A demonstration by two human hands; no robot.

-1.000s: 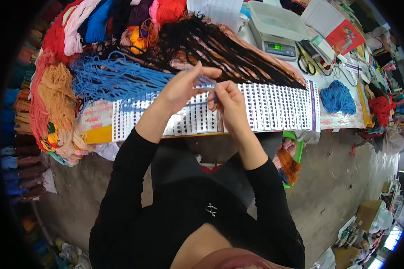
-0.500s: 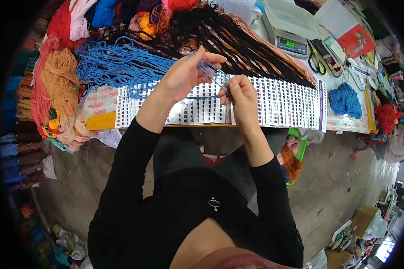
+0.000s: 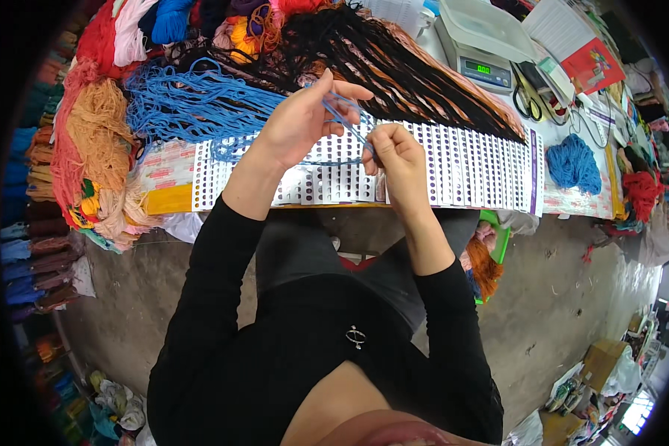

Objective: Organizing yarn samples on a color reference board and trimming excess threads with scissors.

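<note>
Over the table's near half, my left hand (image 3: 293, 126) has blue yarn (image 3: 342, 111) looped round its fingers; the thumb and index finger are spread, the other fingers curled. Close to its right, my right hand (image 3: 398, 152) pinches the same strands between thumb and fingers. A strand runs low between the two hands, and its end at the left lies near a spread bundle of blue yarn (image 3: 193, 104). Beneath both hands lie white cards (image 3: 468, 167) with rows of dark holes. Long black and orange-pink strands (image 3: 424, 82) stretch behind the hands.
Colourful skeins, among them an orange-tan one (image 3: 100, 126), heap up at the left. A digital scale (image 3: 483, 63) with a clear tray stands at the back right, beside black scissors (image 3: 528, 100). A blue yarn ball (image 3: 572, 165) sits at the right. Below is a green basket (image 3: 500, 256).
Both hands keep nearly the same place. My right hand's fingers shift slightly on the blue strands, and the left fingers tilt a little. The view has moved slightly.
</note>
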